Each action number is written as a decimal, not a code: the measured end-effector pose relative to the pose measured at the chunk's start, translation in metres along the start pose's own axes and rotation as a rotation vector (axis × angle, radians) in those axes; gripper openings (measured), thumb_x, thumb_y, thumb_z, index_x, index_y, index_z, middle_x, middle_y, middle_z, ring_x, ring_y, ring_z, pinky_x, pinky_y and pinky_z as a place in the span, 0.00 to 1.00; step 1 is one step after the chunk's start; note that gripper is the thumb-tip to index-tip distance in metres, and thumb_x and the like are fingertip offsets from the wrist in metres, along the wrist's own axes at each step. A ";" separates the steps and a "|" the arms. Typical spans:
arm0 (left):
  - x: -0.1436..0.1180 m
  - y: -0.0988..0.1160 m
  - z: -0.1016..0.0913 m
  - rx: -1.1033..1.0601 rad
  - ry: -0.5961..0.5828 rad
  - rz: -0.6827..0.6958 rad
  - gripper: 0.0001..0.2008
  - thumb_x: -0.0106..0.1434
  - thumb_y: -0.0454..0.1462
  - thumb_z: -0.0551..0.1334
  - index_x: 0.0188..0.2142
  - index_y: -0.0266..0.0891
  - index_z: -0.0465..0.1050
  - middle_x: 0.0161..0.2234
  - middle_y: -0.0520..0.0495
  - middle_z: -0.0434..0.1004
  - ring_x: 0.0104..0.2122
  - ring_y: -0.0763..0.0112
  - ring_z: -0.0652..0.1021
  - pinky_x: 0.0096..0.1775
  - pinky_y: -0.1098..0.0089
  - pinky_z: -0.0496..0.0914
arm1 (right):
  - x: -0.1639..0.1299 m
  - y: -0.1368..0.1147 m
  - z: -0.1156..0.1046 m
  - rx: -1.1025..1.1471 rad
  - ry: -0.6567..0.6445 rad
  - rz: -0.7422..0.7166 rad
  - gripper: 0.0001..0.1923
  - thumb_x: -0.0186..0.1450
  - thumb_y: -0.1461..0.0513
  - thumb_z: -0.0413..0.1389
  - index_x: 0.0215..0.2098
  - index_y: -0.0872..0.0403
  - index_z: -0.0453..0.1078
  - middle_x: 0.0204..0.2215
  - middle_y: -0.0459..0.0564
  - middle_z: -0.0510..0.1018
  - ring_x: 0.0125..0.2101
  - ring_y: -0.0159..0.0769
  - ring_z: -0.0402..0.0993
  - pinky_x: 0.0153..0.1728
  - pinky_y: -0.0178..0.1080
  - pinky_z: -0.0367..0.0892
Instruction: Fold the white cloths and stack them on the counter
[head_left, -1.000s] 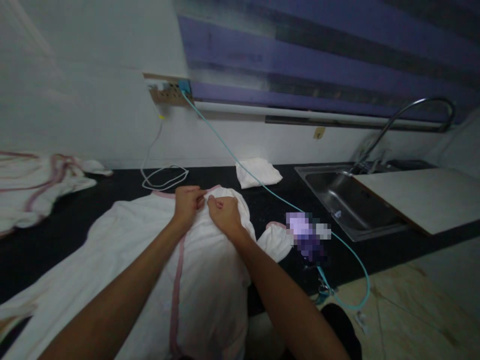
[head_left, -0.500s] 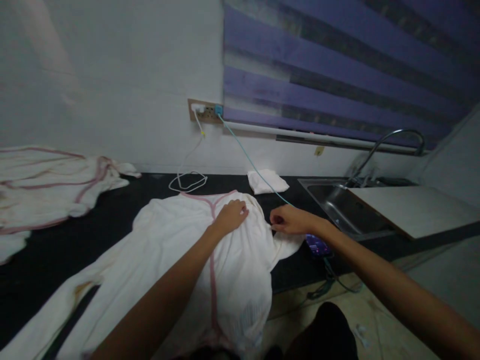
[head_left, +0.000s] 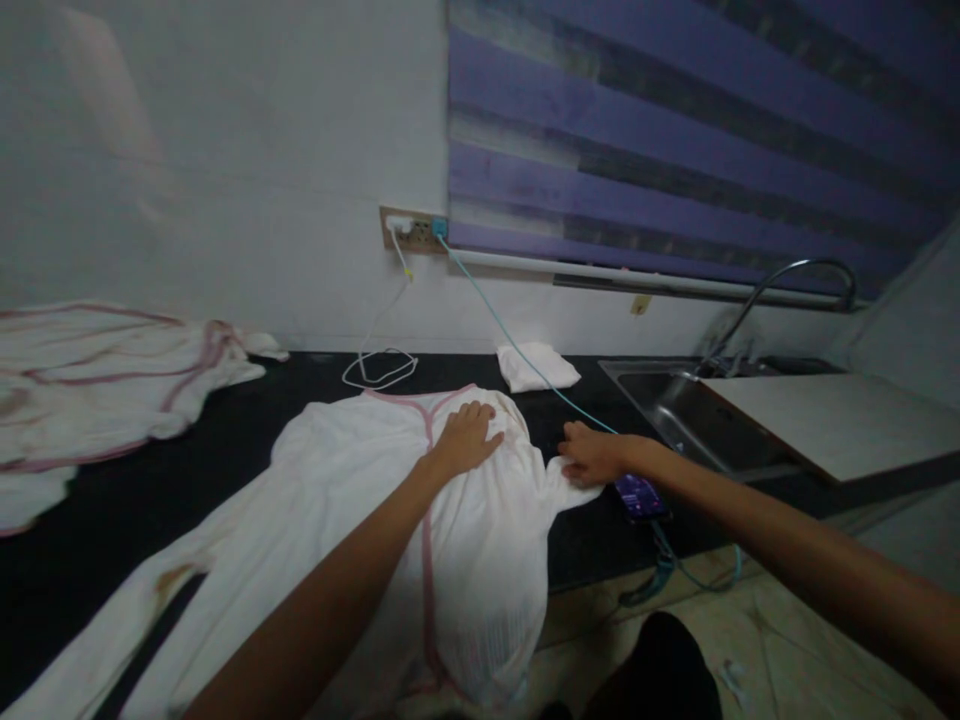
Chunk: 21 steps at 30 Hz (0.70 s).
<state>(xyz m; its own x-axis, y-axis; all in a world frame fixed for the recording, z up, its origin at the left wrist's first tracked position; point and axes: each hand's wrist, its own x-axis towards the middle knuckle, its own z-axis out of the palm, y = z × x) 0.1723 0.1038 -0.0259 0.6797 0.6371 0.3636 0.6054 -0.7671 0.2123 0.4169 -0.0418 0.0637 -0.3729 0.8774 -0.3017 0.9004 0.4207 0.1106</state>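
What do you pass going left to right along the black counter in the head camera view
Pink-trimmed white garment pile → coiled white cable → left hand flat on the spread white garment → right hand → phone → steel sink → white board.

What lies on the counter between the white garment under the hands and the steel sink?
In the head view, a lit phone and a teal cable lie between the white garment and the sink.

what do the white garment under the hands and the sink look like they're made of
White garment: soft woven cloth, likely cotton, matte; it drapes and creases, with pink edging. Sink: probably stainless steel, a grey basin with a dull sheen.
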 end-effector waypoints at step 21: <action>0.001 0.001 0.002 0.074 -0.201 -0.120 0.37 0.73 0.57 0.47 0.74 0.42 0.54 0.75 0.34 0.51 0.73 0.44 0.53 0.68 0.37 0.49 | -0.133 0.144 -0.098 0.626 0.636 0.762 0.19 0.71 0.54 0.60 0.52 0.61 0.74 0.30 0.51 0.79 0.18 0.16 0.59 0.24 0.33 0.49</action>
<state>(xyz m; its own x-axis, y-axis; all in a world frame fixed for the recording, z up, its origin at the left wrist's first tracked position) 0.1743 0.1037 -0.0274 0.6653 0.7313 0.1505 0.7104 -0.6821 0.1736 0.5743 -0.0752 0.2127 0.4251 0.8852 0.1889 0.8264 -0.2944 -0.4800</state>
